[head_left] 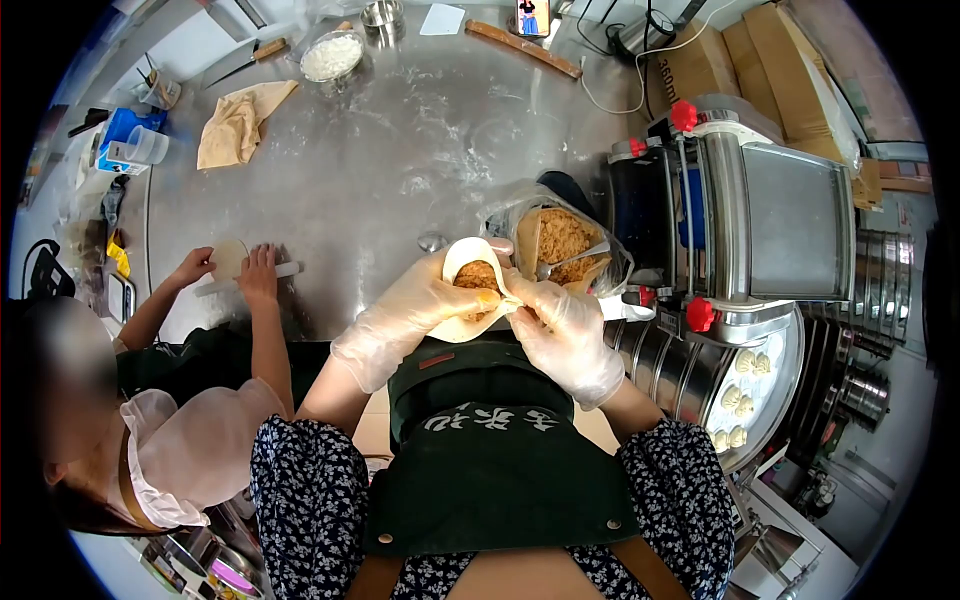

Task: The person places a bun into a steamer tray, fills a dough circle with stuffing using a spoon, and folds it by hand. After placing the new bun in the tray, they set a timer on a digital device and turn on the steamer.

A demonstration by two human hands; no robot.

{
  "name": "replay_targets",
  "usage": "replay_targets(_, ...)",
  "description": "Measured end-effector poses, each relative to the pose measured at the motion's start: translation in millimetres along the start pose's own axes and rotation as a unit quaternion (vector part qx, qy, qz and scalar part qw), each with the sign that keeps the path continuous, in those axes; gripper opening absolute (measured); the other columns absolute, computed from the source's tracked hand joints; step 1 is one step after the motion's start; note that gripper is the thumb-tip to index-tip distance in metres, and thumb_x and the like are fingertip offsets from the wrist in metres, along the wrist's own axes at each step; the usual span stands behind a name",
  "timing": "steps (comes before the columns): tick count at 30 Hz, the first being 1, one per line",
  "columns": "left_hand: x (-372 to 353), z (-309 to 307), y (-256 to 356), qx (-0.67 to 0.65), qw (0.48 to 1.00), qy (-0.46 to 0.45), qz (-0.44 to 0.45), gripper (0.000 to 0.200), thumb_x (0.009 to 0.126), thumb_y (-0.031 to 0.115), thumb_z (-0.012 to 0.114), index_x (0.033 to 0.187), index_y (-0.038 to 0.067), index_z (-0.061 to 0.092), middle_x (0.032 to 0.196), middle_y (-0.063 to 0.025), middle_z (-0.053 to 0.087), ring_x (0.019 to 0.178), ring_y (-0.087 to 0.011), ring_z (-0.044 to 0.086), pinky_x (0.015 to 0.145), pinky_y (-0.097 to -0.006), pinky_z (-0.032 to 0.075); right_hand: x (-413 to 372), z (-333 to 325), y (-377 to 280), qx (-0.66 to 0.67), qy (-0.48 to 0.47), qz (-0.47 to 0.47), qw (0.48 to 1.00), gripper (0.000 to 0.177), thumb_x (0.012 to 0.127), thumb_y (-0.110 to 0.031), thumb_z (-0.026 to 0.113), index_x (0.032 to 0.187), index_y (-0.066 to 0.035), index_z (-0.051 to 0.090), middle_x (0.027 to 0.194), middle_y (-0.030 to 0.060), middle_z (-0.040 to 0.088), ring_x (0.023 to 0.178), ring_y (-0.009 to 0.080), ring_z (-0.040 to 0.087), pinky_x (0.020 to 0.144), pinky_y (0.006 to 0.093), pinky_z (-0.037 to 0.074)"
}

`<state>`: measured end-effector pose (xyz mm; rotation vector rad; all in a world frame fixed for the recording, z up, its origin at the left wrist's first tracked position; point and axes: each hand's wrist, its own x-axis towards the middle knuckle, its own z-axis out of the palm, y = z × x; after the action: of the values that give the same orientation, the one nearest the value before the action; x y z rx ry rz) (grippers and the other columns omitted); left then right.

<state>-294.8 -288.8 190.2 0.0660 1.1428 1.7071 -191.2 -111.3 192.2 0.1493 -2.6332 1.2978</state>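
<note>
A clear plastic bag (600, 262) lies open on the floured steel bench (400, 150), holding brown minced filling (562, 240) with a metal spoon (575, 258) stuck in it. At the right, a round steel tray (790, 350) carries small white shaped dumplings (740, 400). A glass bowl (331, 55) of white bits stands at the far edge.

The round pale dough wrapper (463, 250), with a mound of filling in its middle, is held above the bench's near edge. The gloved left hand (420, 305) cups it, fingers curled beneath and thumb on the filling. The gloved right hand (565, 335) has its fingers pinched on the wrapper's rim.

Just beyond stands a steel machine with red knobs (740, 210). To the left, another person's hands (258, 272) press a thin rolling pin (285, 270) on a small dough disc (228, 257). A beige cloth (240, 120) lies farther back.
</note>
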Motion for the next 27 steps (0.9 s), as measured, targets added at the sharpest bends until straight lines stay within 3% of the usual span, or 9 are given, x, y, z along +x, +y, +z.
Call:
replay_targets(2, 0, 2, -1, -0.036, 0.999, 0.019, 0.000, 0.044, 0.082, 0.010, 0.072, 0.122, -0.001, 0.059, 0.119, -0.0075, 0.063, 0.108, -0.0152, 0.060, 0.095, -0.0288, 0.048, 0, -3, -1, -0.026, -0.002, -0.028, 0.999, 0.035, 0.076, 0.003, 0.074, 0.109, -0.005, 0.066, 0.081, 0.0115, 0.066, 0.063, 0.0229, 0.066, 0.055, 0.0312, 0.051)
replay_targets(5, 0, 7, -6, -0.001, 0.998, 0.064, 0.003, 0.038, 0.084, 0.011, 0.071, 0.120, 0.000, 0.061, 0.112, -0.0060, 0.065, 0.102, -0.0130, 0.061, 0.091, -0.0271, 0.049, -5, 4, 5, -0.016, 0.013, -0.055, 0.998, 0.038, 0.076, 0.003, 0.074, 0.112, -0.005, 0.063, 0.083, 0.0104, 0.067, 0.065, 0.0201, 0.067, 0.058, 0.0296, 0.052)
replay_targets(8, -2, 12, -9, 0.070, 0.992, 0.105, 0.000, 0.032, 0.088, 0.011, 0.069, 0.118, -0.001, 0.062, 0.105, -0.0051, 0.066, 0.093, -0.0108, 0.062, 0.082, -0.0244, 0.051, -7, 10, -1, 0.061, 0.040, 0.065, 0.995, 0.045, 0.082, 0.001, 0.069, 0.125, -0.006, 0.055, 0.078, 0.0088, 0.066, 0.065, 0.0205, 0.066, 0.060, 0.0311, 0.054)
replay_targets(11, -4, 18, -3, 0.086, 0.990, 0.111, -0.006, 0.034, 0.088, 0.010, 0.069, 0.119, -0.002, 0.060, 0.104, -0.0055, 0.066, 0.092, -0.0112, 0.062, 0.082, -0.0246, 0.051, -9, 8, -7, 0.079, 0.027, 0.138, 0.987, 0.048, 0.084, 0.001, 0.069, 0.127, -0.005, 0.051, 0.084, 0.0103, 0.069, 0.069, 0.0189, 0.068, 0.064, 0.0308, 0.056)
replay_targets(14, -4, 16, -2, 0.105, 0.988, 0.108, -0.034, 0.034, 0.088, 0.009, 0.068, 0.120, -0.001, 0.060, 0.105, -0.0049, 0.065, 0.095, -0.0112, 0.061, 0.086, -0.0253, 0.049, -9, 11, -1, 0.056, 0.027, 0.072, 0.995, 0.047, 0.083, 0.001, 0.070, 0.128, -0.005, 0.053, 0.083, 0.0111, 0.069, 0.069, 0.0204, 0.068, 0.063, 0.0309, 0.055)
replay_targets(17, -3, 9, -8, 0.128, 0.990, 0.046, 0.039, 0.034, 0.091, 0.010, 0.065, 0.123, 0.002, 0.059, 0.107, -0.0040, 0.064, 0.098, -0.0106, 0.059, 0.089, -0.0254, 0.048, -9, 9, -1, 0.035, 0.023, 0.036, 0.998, 0.043, 0.083, -0.001, 0.070, 0.124, -0.005, 0.058, 0.080, 0.0104, 0.067, 0.066, 0.0225, 0.067, 0.060, 0.0323, 0.054)
replay_targets(20, -7, 4, -2, 0.075, 0.996, 0.012, 0.048, 0.033, 0.094, 0.011, 0.060, 0.126, 0.005, 0.057, 0.110, -0.0037, 0.062, 0.100, -0.0101, 0.058, 0.090, -0.0252, 0.047, -4, 2, -10, -0.014, 0.001, 0.000, 1.000, 0.029, 0.077, 0.004, 0.072, 0.104, -0.002, 0.064, 0.082, 0.0119, 0.067, 0.066, 0.0240, 0.066, 0.059, 0.0318, 0.052)
replay_targets(23, -12, 2, -5, 0.097, 0.995, -0.012, 0.036, 0.037, 0.095, 0.018, 0.059, 0.130, 0.005, 0.055, 0.128, -0.0053, 0.057, 0.117, -0.0144, 0.053, 0.102, -0.0294, 0.041, -7, 8, -3, -0.031, 0.013, -0.075, 0.997, 0.036, 0.081, -0.003, 0.069, 0.116, -0.005, 0.062, 0.074, 0.0087, 0.061, 0.061, 0.0263, 0.062, 0.056, 0.0362, 0.050)
replay_targets(27, -15, 5, -6, 0.157, 0.987, 0.003, 0.023, 0.035, 0.098, 0.019, 0.057, 0.129, 0.004, 0.055, 0.115, -0.0038, 0.060, 0.106, -0.0109, 0.056, 0.093, -0.0269, 0.045, -12, 15, -4, 0.074, 0.037, 0.045, 0.996, 0.042, 0.082, 0.001, 0.068, 0.122, -0.007, 0.057, 0.079, 0.0097, 0.065, 0.067, 0.0217, 0.067, 0.060, 0.0328, 0.054)
